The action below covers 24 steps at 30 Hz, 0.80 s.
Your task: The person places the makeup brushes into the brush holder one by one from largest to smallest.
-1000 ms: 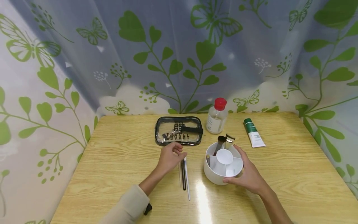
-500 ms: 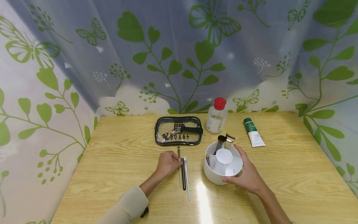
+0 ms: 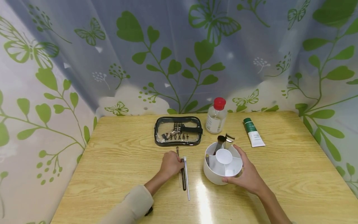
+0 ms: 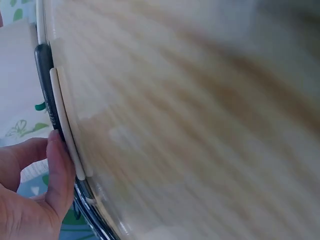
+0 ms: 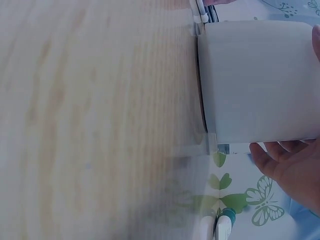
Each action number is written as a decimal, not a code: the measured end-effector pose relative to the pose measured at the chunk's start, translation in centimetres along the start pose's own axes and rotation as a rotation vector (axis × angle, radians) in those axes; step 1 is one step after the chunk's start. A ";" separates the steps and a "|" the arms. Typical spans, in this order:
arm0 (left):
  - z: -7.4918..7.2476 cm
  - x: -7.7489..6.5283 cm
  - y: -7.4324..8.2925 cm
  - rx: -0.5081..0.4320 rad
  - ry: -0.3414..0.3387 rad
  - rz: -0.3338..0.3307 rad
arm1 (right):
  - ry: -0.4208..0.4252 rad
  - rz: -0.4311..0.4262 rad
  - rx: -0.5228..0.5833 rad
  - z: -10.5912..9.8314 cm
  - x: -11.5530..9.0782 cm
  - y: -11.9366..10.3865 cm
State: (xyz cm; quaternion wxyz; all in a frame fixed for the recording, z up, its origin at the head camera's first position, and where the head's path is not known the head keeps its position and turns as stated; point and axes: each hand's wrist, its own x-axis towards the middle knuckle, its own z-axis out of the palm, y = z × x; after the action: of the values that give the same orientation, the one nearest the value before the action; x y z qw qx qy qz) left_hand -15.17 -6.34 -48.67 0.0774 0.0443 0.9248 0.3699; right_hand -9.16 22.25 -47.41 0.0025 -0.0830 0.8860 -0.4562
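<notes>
In the head view, three slim makeup brushes lie side by side on the table. My left hand (image 3: 171,163) pinches the middle one, a black-handled brush (image 3: 183,182), near its upper end. Right of it is a white-handled brush (image 3: 187,185); to the left, a thin brush (image 3: 177,151) is partly hidden by the hand. The left wrist view shows thumb and finger meeting at the black handle (image 4: 46,82). My right hand (image 3: 250,179) grips a round white divided organizer (image 3: 213,176) from its right side. Inside it stand a dark fluffy brush (image 3: 220,143) and an eyelash curler (image 3: 230,140).
A clear travel pouch (image 3: 178,143) with black trim lies behind the brushes. Behind the organizer stands a red-capped bottle (image 3: 216,119). A green and white tube (image 3: 254,133) lies at the back right. A patterned curtain (image 3: 167,62) borders the wooden table (image 3: 117,146).
My left hand has drawn back from the brush tips, then shifted right onto the black-handled brush, with fingers closing there. The right hand and organizer have stayed put.
</notes>
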 end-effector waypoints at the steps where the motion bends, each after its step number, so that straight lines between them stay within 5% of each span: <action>1: 0.0 0.0 0.2 0.018 -0.009 -0.005 | 0.000 0.000 0.001 0.0 0.0 0.0; 8: 0.4 0.2 1.1 0.209 -0.038 -0.018 | 0.008 -0.004 0.009 0.0 0.1 0.2; 24: 0.4 0.4 1.7 0.348 0.001 -0.021 | -0.004 0.012 0.013 0.0 -0.2 -0.3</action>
State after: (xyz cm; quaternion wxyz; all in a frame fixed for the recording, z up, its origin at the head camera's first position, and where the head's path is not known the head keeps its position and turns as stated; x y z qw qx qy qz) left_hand -15.45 -4.76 -47.84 0.0720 0.0470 0.9753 0.2034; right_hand -8.95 22.10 -47.18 0.0075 -0.0788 0.8835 -0.4618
